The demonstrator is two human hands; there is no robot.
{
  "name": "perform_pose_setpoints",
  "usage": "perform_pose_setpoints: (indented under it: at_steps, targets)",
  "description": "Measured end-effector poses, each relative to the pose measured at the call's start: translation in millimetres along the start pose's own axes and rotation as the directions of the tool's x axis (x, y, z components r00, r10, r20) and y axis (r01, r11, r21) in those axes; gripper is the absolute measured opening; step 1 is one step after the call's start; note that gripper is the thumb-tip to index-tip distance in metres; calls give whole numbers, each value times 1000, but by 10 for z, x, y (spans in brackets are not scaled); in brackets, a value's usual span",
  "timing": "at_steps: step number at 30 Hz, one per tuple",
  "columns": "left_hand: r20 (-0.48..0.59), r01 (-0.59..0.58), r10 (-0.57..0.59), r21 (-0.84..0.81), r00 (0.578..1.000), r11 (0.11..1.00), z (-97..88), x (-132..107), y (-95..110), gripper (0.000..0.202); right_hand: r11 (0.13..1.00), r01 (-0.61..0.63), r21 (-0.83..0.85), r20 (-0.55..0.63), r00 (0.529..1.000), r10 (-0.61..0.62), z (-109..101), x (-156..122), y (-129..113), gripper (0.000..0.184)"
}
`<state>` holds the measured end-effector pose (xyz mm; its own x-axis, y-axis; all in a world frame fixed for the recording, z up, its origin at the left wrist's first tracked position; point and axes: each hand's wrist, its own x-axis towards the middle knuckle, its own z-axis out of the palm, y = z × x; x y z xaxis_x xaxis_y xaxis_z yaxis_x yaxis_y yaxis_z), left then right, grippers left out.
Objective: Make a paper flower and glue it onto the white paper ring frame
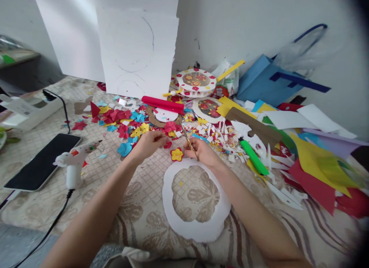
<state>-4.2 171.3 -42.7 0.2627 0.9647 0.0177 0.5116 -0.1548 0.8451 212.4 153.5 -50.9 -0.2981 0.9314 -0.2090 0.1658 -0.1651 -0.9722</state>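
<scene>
Across the tabletop (147,198), seen from your head camera, a beige cloth with a lattice and flower pattern spreads under your work, with a pale wall (225,25) behind and grey floor (14,237) at lower left. Large white boards (138,49) stand at the back, pencilled with curves; a blue bag (256,81) leans by the wall to their right. Your right hand (198,150) has its fingers closed around a slim gold-coloured tool (188,139). Your left hand (151,143) has its fingers bent close together near small red scraps; whether they pinch anything you cannot tell. Between your hands lies a yellow-and-red flower (177,155), just beyond a white scalloped ring (170,200) lying flat near your right forearm. Paper scraps (215,135) litter the cloth beyond; a glue gun (74,172) stands upright beside a dark-screened phone (43,160) on the left.
</scene>
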Motion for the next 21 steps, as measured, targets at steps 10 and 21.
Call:
perform_pose_setpoints:
  at_steps: [10,21]
  targets:
    - [159,-69,97,-168,982,983,232,-35,65,25,994,-28,105,58,998,22,33,-86,-123,30]
    - [-310,16,-89,-231,947,973,36,7,86,44,995,8,101,-20,1000,-6,-85,-170,-323,29]
